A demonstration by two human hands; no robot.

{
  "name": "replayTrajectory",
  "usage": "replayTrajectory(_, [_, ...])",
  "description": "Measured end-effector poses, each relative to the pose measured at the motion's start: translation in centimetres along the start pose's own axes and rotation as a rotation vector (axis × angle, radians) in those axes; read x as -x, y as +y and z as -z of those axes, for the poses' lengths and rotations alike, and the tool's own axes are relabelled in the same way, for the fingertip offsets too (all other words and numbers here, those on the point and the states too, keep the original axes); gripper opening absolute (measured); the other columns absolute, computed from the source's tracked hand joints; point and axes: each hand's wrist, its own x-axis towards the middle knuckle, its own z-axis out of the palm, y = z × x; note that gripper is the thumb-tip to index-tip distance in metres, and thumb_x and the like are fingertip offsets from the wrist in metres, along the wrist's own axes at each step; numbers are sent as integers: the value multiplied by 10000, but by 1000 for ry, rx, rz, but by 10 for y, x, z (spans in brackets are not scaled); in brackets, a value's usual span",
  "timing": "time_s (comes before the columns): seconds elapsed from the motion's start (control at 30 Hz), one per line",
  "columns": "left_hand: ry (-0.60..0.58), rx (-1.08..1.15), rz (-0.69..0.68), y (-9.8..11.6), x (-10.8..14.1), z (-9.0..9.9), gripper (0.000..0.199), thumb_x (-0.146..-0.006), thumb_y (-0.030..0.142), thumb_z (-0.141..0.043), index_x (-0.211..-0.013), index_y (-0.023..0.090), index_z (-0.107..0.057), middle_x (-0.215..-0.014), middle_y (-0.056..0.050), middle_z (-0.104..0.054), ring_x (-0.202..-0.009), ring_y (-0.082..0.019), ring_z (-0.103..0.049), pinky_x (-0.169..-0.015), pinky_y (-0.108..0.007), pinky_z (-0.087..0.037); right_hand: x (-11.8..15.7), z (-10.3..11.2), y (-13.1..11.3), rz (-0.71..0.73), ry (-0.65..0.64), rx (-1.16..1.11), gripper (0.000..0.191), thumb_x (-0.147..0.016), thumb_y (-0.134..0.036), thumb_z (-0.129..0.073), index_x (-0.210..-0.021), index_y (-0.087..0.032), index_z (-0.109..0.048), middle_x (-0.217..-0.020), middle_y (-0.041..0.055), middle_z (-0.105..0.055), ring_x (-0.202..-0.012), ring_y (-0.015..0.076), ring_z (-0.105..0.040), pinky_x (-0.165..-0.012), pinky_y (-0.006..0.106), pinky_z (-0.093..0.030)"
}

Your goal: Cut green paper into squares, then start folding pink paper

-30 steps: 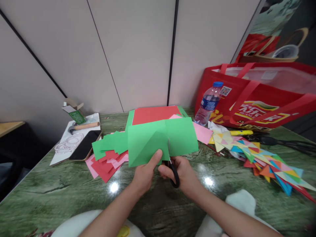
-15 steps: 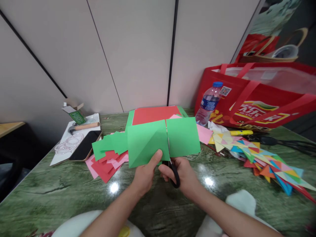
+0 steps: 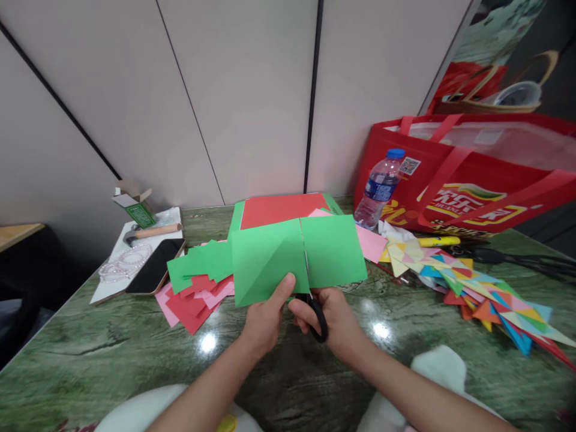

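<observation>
A sheet of green paper (image 3: 265, 255) is held up over the table, with my left hand (image 3: 267, 315) pinching its lower edge, thumb in front. Wrapped round the black handles of a pair of scissors (image 3: 320, 321) is my right hand (image 3: 335, 312). The blades lie in a cut that runs up through the sheet, nearly to its top edge. To the right of that cut the paper's other part tilts slightly. Behind the sheet lies a stack of red and green paper (image 3: 283, 209). Cut green pieces (image 3: 202, 261) and red pieces (image 3: 193, 306) are piled on the left.
On the left are a phone (image 3: 155, 267), a hammer (image 3: 155, 230), a beaded string (image 3: 128, 263) and a small green box (image 3: 139, 210). A water bottle (image 3: 378, 189), a red bag (image 3: 450, 168) and folded coloured paper (image 3: 486, 294) stand or lie on the right.
The right part of the green paper has tilted slightly downward at its right end. Both hands keep their grip and have hardly moved.
</observation>
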Motion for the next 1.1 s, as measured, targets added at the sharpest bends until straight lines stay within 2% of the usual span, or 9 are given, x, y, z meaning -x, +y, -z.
replayTrajectory(0.17, [-28,-22,26,0,0,0,294,-577,379,-692,-662,117,-591,-535,-3,-578,-389,-101,-485,-345,-222,-409,1,-1,-2,-21,-1,-18,363,-626,-483,-626,-496,-189,-457,-383,-48,-434,-364,86,-402,-389,219,-346])
replayTrajectory(0.37, [-201,-6,75,3,2,0,250,-641,377,-631,-650,136,-563,-416,11,-524,-333,-137,-489,-325,-240,-372,2,-1,1,20,-13,-92,317,-659,-436,-619,-539,-189,-461,-399,-57,-430,-370,82,-395,-407,223,-350])
replayTrajectory(0.63, [-417,69,255,18,-2,4,451,-719,489,-508,-960,120,-604,-720,-99,-661,-352,-152,-520,-319,-269,-376,-1,-2,9,-62,-113,-71,319,-659,-471,-602,-740,-191,-474,-515,-64,-484,-369,69,-418,-373,202,-331])
replayTrajectory(0.73, [-366,81,222,20,-2,2,429,-711,465,-539,-1013,164,-585,-825,-99,-669,-425,-174,-566,-317,-264,-389,-1,-2,12,-73,-121,-79,327,-648,-464,-617,-762,-194,-473,-596,-50,-509,-384,61,-432,-372,197,-337])
replayTrajectory(0.8, [-294,114,168,19,-1,0,400,-694,410,-588,-1026,187,-579,-918,-95,-661,-594,-213,-625,-387,-275,-447,-1,-1,12,-89,-141,-77,294,-664,-440,-612,-764,-197,-480,-565,-56,-500,-396,65,-433,-389,195,-345])
replayTrajectory(0.87, [-212,155,57,18,-3,0,383,-667,324,-642,-1024,198,-584,-968,-80,-654,-784,-227,-629,-557,-305,-505,0,-1,12,-118,-176,-62,238,-688,-405,-595,-734,-198,-487,-499,-69,-473,-397,68,-426,-405,192,-348])
replayTrajectory(0.93, [-156,177,-46,18,-7,2,381,-633,250,-680,-1001,194,-598,-966,-64,-658,-889,-213,-606,-745,-334,-486,0,-1,11,-139,-211,-40,204,-694,-376,-589,-699,-197,-493,-456,-77,-456,-389,68,-422,-407,188,-346])
replayTrajectory(1.0, [-113,189,-104,18,-12,5,352,-607,211,-701,-947,176,-618,-925,-56,-668,-916,-200,-595,-831,-348,-445,0,-2,11,-157,-222,-30,201,-679,-364,-601,-685,-191,-500,-445,-78,-464,-379,67,-428,-404,188,-349])
replayTrajectory(1.1, [11,192,-133,20,-24,12,264,-566,174,-724,-812,138,-637,-802,-46,-676,-848,-182,-603,-783,-322,-455,-1,-2,12,-192,-200,-53,254,-640,-387,-640,-700,-177,-510,-438,-77,-490,-367,68,-439,-395,188,-353])
